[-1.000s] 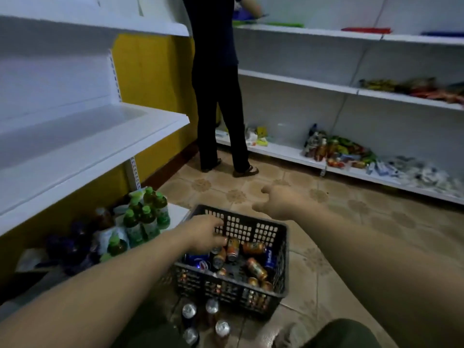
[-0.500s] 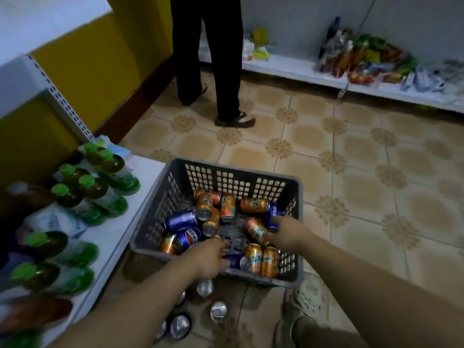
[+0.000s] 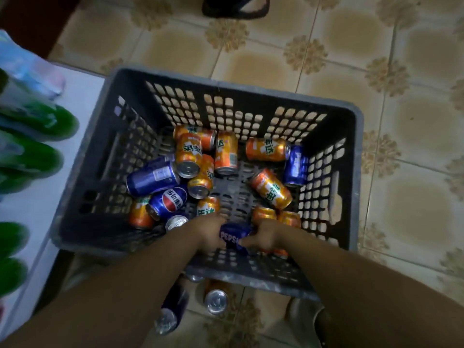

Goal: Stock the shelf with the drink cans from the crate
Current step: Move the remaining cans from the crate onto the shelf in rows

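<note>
A dark grey perforated crate (image 3: 200, 80) stands on the tiled floor, with several orange cans (image 3: 271, 188) and blue Pepsi cans (image 3: 153, 175) lying loose inside it. Both of my hands reach into its near side. My left hand (image 3: 208, 233) and my right hand (image 3: 266, 237) grip one blue Pepsi can (image 3: 234, 236) from opposite sides, with fingers curled on it. Two orange cans (image 3: 288, 218) lie just beyond my right hand. My forearms hide the crate's near rim.
A low white shelf (image 3: 82, 101) holding green-capped bottles (image 3: 42, 119) touches the crate's left side. Several cans (image 3: 216, 301) lie on the floor under the crate's near edge. Another person's sandal (image 3: 236, 6) is at the top. My light shoe (image 3: 303, 312) is at the bottom.
The view has tilted down onto the crate. My hands have come together at the crate's near side and taken hold of a blue Pepsi can.
</note>
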{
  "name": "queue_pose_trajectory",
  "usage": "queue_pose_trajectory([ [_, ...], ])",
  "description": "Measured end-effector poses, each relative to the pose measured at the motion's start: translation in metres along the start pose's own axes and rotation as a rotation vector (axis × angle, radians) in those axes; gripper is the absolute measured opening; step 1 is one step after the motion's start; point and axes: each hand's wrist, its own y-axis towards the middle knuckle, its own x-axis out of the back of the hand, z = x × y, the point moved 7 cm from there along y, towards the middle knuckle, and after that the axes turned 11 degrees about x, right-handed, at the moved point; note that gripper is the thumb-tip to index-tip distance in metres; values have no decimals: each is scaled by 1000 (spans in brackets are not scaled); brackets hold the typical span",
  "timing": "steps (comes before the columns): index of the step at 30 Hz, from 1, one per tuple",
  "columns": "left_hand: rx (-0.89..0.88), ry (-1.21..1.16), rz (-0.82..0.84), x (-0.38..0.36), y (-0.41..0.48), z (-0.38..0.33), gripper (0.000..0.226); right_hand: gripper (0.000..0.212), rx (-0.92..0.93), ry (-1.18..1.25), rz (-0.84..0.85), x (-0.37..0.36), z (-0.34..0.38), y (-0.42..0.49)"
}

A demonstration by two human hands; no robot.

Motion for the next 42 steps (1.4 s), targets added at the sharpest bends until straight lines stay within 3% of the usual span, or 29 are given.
queue_pose_trajectory([
  [5, -1, -56, 5, -2, 4, 2, 49, 51, 29, -132, -35, -2, 15, 9],
  [10, -87, -226, -113, 19, -49, 2, 71, 68, 188, -148, -279, 34, 52, -62],
  [16, -215, -621, -328, 74, -175, 3, 100, 70, 457, 80, -606, 71, 142, -198],
  [19, -313, -764, -452, 99, -258, 4, 106, 64, 590, 316, -765, 75, 190, -264],
  [23, -407, -890, -671, 127, -374, 13, 77, 52, 767, 588, -926, 65, 258, -349],
  [25, -451, -939, -738, 133, -433, 20, 63, 33, 877, 691, -906, 54, 294, -391],
  [28, -469, -1058, -755, 129, -503, 43, 53, 14, 1034, 604, -762, 31, 350, -451],
  [31, -537, -1148, -764, 112, -563, 65, 73, 30, 1084, 462, -654, 0, 395, -494],
  [34, -554, -1214, -878, 88, -613, 95, 53, 52, 1125, 337, -664, -37, 436, -524],
  [38, -478, -1245, -1067, 55, -669, 145, 44, 74, 1175, 229, -671, -94, 487, -546],
  [42, -348, -1262, -1204, 15, -717, 197, 46, 52, 1223, 115, -592, -158, 537, -553],
])
